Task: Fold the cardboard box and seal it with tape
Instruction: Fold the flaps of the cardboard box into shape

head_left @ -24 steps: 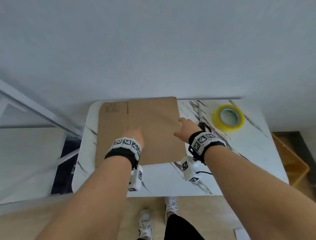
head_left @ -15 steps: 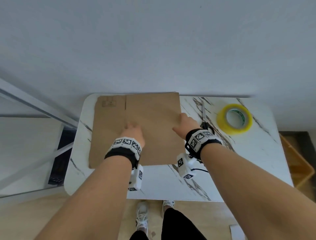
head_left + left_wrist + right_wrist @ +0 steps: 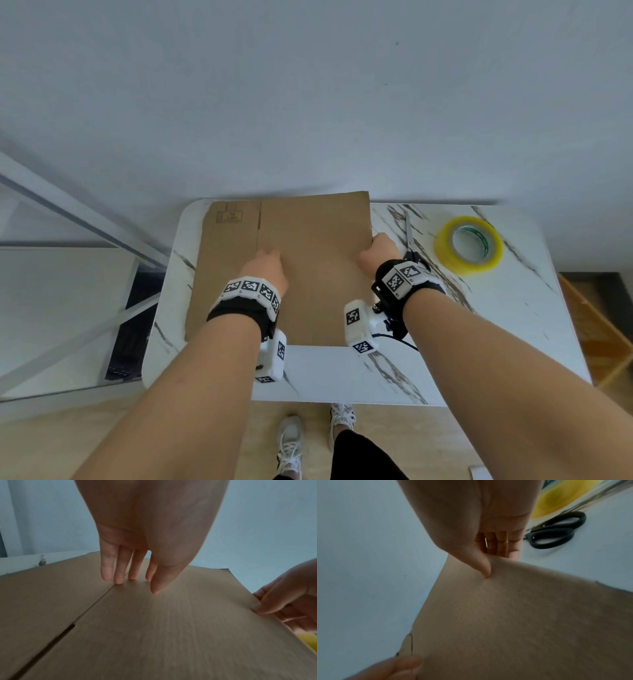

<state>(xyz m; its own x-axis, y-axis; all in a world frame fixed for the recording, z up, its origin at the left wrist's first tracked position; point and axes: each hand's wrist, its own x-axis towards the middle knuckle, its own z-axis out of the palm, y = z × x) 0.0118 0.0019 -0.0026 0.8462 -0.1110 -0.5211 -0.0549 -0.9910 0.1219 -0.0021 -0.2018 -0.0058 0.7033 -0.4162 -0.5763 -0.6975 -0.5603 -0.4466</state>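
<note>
From the head view, one flat brown cardboard box (image 3: 301, 267) lies on the white marbled table (image 3: 513, 325), with one yellow tape roll (image 3: 468, 245) far right. At my left wrist, my left hand (image 3: 137, 547) presses straight fingertips on its crease. At my right wrist, my right hand (image 3: 481, 534) pinches its right edge, beside one pair of black-handled scissors (image 3: 556, 531).
</note>
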